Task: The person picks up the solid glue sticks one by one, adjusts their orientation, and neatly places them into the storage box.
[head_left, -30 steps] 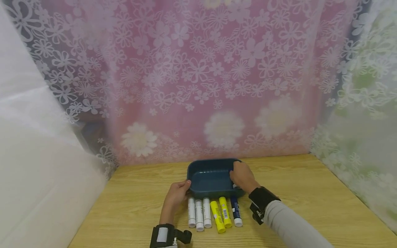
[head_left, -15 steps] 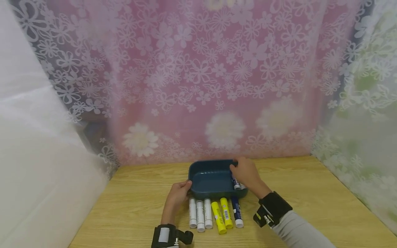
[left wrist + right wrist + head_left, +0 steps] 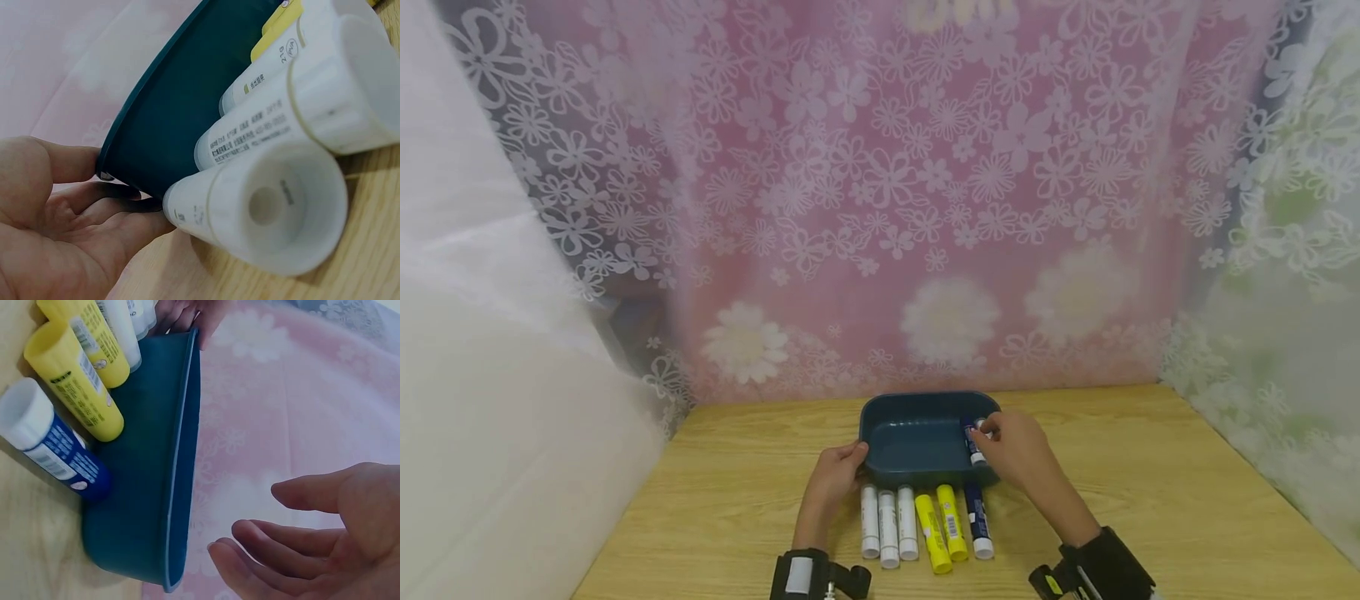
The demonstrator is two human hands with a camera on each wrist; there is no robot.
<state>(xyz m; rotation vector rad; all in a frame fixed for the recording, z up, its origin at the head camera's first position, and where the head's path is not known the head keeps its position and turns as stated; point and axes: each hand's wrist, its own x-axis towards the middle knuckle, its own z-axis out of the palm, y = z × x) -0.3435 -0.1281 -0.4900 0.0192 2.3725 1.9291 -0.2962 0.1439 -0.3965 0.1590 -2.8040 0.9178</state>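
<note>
White tubes [image 3: 888, 529] x3, yellow tubes [image 3: 933, 533] x2, blue tube [image 3: 978, 521] x1, lower centre of head frame, below one teal tray [image 3: 910, 477]. At least one inner blue tube [image 3: 969, 433], tray's right end. Left hand [image 3: 833, 475] pinches tray rim; right hand [image 3: 1018, 446] over right end, fingers parted, empty.

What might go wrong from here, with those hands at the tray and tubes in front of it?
The white tubes, yellow tubes and front blue tube lie right by the tray, so a nudge from it might roll them askew. The left hand pinches the rim at one end; tilting it could set the inner blue tube sliding. The right hand, above the other end, might knock that tube.
</note>
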